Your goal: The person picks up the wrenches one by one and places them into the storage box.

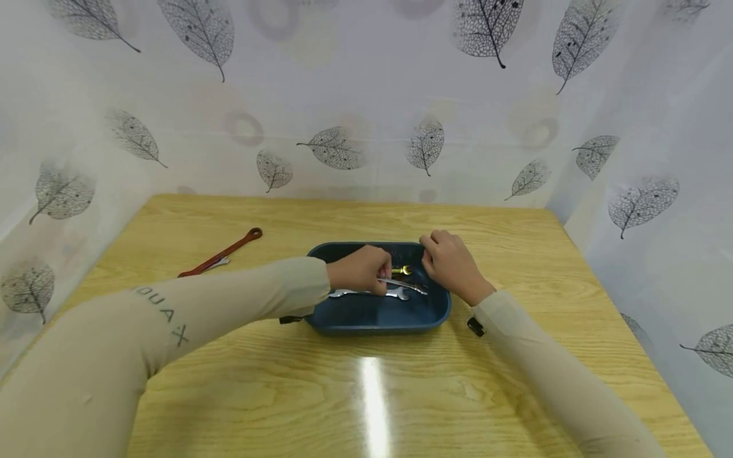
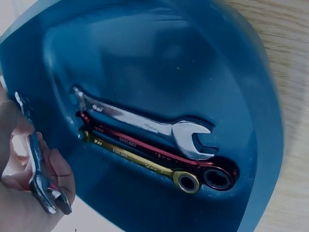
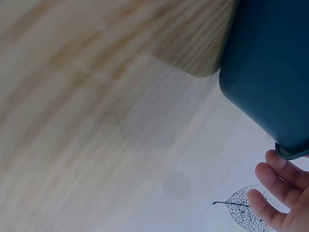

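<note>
A dark blue tray (image 1: pixel 378 316) sits mid-table. Inside it lie a silver open-end wrench (image 2: pixel 145 126), a red ring wrench (image 2: pixel 154 150) and a gold ring wrench (image 2: pixel 140 162), side by side. My left hand (image 1: pixel 372 277) reaches over the tray's left side and grips a small silver wrench (image 2: pixel 36 164) above the tray floor; that small silver wrench (image 1: pixel 403 284) slants toward my right hand. My right hand (image 1: pixel 452 264) rests at the tray's right rim, its loosely bent fingers (image 3: pixel 280 188) against the tray's outer wall (image 3: pixel 270 72), holding nothing.
A red-handled wrench (image 1: pixel 223 253) lies on the wooden table (image 1: pixel 366 394) to the far left of the tray. Leaf-patterned white curtain walls close in the table at the back and on both sides.
</note>
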A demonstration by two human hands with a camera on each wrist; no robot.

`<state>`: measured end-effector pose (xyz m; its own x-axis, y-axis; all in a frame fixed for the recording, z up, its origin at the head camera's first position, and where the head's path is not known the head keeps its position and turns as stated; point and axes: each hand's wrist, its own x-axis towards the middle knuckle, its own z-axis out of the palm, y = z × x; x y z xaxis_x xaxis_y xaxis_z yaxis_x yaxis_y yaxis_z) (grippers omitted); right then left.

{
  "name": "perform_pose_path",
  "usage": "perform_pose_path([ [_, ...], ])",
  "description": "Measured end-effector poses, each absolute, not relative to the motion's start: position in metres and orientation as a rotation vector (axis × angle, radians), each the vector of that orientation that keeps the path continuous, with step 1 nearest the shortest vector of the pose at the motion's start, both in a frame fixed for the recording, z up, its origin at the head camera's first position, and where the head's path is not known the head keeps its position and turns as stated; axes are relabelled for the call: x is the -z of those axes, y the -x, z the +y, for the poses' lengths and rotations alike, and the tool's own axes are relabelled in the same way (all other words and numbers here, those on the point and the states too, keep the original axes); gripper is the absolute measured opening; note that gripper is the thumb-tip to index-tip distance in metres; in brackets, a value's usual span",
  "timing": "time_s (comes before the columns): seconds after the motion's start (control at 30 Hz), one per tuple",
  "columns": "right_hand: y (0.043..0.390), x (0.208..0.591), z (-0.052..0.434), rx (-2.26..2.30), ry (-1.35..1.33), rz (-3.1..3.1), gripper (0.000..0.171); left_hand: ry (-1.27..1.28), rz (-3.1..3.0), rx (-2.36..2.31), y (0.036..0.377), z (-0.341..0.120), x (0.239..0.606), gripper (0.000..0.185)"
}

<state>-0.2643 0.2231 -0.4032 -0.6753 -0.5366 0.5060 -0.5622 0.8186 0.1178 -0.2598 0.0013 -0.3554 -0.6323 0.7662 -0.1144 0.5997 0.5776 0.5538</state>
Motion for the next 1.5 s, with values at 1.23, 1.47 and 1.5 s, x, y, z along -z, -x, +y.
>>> perform_pose_path([
  [1.23, 0.264, 0.402, 0.222, -0.096, -0.825, -2.461, 0.004, -1.077, 2.458, -0.126, 0.264, 0.026, 0.376, 0.019],
  [1.47, 0.264, 0.404, 0.222, -0.092, -0.819, -2.476, 0.003, -1.069, 2.446, -0.005, 0.264, 0.028, 0.381, 0.025],
  [1.5, 0.264, 0.404, 0.223, -0.091, -0.819, -2.477, 0.003, -1.079, 2.446, -0.004, 0.264, 0.028, 0.382, 0.025],
])
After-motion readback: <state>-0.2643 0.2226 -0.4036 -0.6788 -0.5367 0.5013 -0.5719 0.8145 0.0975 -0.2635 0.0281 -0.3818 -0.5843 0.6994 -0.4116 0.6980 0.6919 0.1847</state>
